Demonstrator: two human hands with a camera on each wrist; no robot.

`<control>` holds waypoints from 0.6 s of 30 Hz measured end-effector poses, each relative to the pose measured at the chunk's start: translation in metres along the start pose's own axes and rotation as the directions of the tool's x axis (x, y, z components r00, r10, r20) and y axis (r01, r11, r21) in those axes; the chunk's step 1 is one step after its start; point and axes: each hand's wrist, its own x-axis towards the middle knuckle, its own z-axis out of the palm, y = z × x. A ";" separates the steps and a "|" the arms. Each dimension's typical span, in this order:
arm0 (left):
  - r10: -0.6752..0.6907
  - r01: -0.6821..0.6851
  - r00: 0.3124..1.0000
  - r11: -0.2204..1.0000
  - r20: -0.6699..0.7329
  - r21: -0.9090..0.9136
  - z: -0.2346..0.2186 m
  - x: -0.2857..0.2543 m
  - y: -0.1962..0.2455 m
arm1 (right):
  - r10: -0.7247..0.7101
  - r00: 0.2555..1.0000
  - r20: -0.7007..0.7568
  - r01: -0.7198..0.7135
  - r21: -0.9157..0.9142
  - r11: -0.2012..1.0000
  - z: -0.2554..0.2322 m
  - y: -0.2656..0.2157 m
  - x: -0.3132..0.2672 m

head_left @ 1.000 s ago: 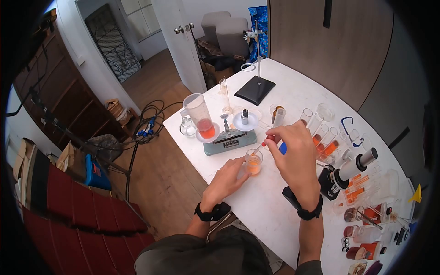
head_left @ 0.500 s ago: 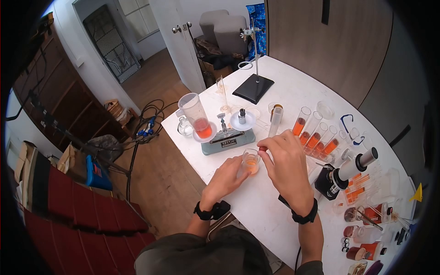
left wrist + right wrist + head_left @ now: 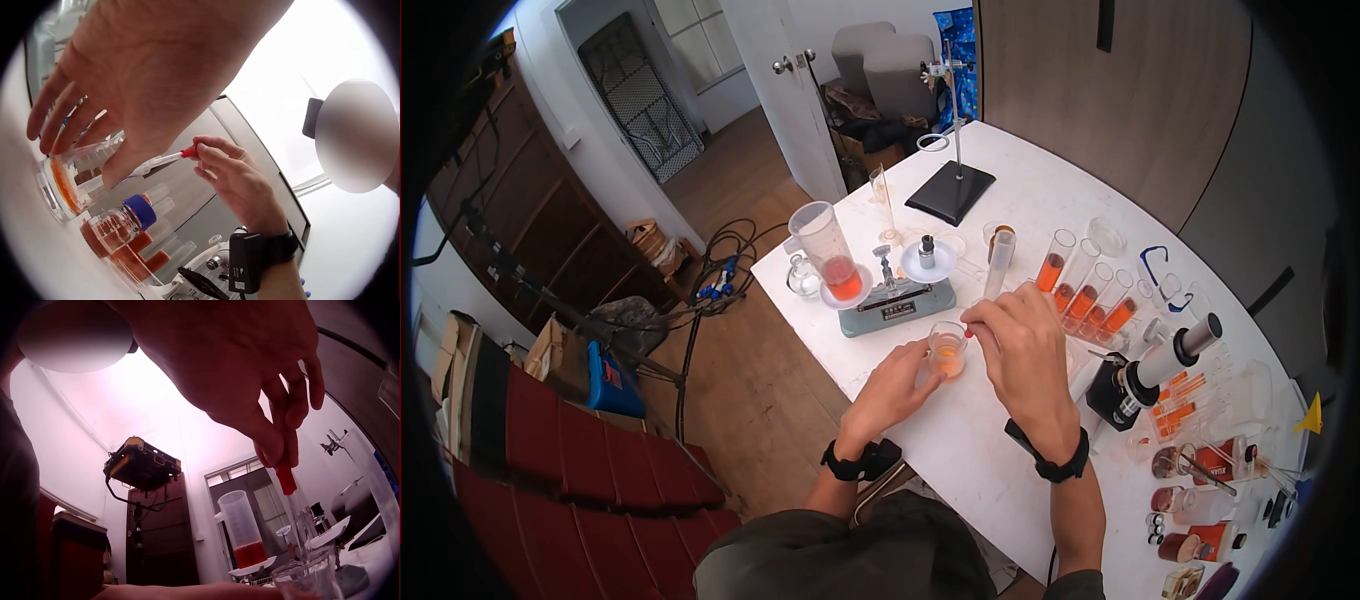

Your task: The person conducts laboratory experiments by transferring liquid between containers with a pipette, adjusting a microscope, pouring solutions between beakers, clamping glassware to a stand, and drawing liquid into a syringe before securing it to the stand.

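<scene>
My left hand (image 3: 888,388) holds a small glass beaker (image 3: 947,362) on the white table, thumb on one side and fingers on the other. A shallow layer of orange liquid (image 3: 65,185) lies at its bottom. In the right wrist view my right hand (image 3: 250,381) pinches the red rubber bulb (image 3: 285,480) of a glass dropper between thumb and fingers. The dropper's clear tube (image 3: 150,165) slants down into the beaker's mouth. Behind the beaker in the left wrist view stands a blue-capped bottle (image 3: 119,231) with reddish-brown contents; the right hand hides it in the head view.
A balance scale (image 3: 897,312) bears a plastic measuring cup (image 3: 822,240) of red liquid and a metal weight (image 3: 927,250). To the right are test tubes (image 3: 1084,300) of orange liquid, a microscope (image 3: 1160,365) and several jars. A ring stand (image 3: 952,192) is farther back.
My right hand has come down and left, lowering the dropper into the beaker, and now covers the blue cap in the head view. My left hand stays at the beaker.
</scene>
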 end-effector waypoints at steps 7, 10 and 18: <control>0.007 -0.007 1.000 0.994 -0.006 -0.110 0.004 0.005 -0.006 | 0.008 1.000 0.008 -0.008 0.001 1.000 -0.001 -0.001 -0.001; -0.002 0.000 1.000 0.990 -0.012 -0.144 0.003 0.006 0.002 | 0.016 1.000 0.005 -0.016 0.002 1.000 -0.002 -0.001 -0.001; 0.015 -0.018 0.999 0.999 -0.040 -0.052 0.004 0.004 0.001 | 0.046 0.999 -0.026 -0.045 0.009 0.999 -0.005 -0.003 -0.001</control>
